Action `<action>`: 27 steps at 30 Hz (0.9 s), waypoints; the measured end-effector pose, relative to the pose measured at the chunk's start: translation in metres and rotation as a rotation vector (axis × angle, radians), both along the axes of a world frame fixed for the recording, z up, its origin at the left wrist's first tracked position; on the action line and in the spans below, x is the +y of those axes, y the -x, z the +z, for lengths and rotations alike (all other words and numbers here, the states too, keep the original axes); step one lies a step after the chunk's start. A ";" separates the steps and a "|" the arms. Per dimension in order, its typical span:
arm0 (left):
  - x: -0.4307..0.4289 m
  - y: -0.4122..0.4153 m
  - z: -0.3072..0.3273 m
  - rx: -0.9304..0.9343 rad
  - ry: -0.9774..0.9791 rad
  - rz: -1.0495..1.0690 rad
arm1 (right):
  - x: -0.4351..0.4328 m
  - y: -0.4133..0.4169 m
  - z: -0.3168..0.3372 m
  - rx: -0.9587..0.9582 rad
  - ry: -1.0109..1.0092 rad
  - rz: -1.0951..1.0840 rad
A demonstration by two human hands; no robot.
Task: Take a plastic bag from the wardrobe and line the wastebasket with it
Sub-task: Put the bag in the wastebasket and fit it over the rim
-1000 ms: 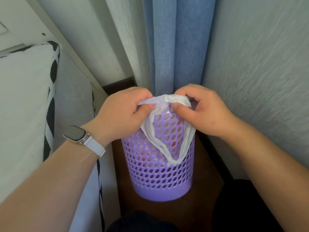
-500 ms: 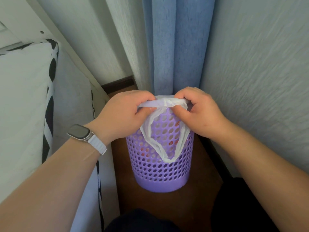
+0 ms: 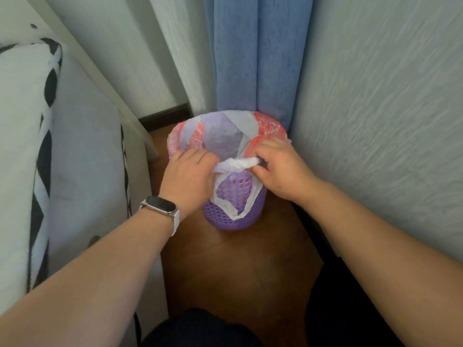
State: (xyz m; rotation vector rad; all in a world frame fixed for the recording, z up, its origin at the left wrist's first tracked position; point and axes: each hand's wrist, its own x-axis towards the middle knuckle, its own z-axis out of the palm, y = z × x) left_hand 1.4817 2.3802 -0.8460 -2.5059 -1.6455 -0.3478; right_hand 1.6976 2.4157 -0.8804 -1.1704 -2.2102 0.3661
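Observation:
A purple perforated wastebasket [image 3: 234, 220] stands on the brown floor in the corner. A white plastic bag [image 3: 223, 136] with red print lies inside it, its mouth folded over the rim. One bag handle [image 3: 236, 164] is twisted into a strip across the near rim, and its loop hangs down the basket's outer side. My left hand [image 3: 189, 180] pinches the left end of that strip. My right hand [image 3: 280, 167] pinches the right end at the rim.
A bed with a white and black patterned cover [image 3: 22, 146] fills the left. A blue curtain [image 3: 258, 53] hangs right behind the basket. A textured pale wall [image 3: 375, 108] closes the right side. The brown floor [image 3: 238, 271] forms a narrow strip between them.
The view has risen, so the basket's lined inside now shows. Both hands sank with the twisted handle to the near rim, still gripping it.

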 end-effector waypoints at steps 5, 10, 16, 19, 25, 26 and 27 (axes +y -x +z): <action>-0.005 0.000 -0.030 0.055 0.109 0.017 | -0.001 0.003 -0.027 -0.097 0.003 0.035; -0.021 0.006 -0.055 0.043 0.203 0.043 | -0.004 0.008 -0.041 -0.252 0.030 0.102; -0.044 0.012 -0.060 -0.007 0.259 0.094 | -0.014 0.013 -0.037 -0.393 0.160 0.204; -0.056 0.016 -0.062 -0.014 0.347 0.116 | -0.021 0.014 -0.038 -0.470 0.346 0.291; -0.066 0.021 -0.060 -0.059 0.495 0.109 | -0.024 0.013 -0.033 -0.507 0.561 0.279; -0.067 0.018 -0.055 -0.150 0.502 0.140 | -0.025 0.014 -0.029 -0.468 0.534 0.264; -0.068 0.012 -0.049 -0.224 0.500 0.172 | -0.027 0.014 -0.022 -0.441 0.500 0.237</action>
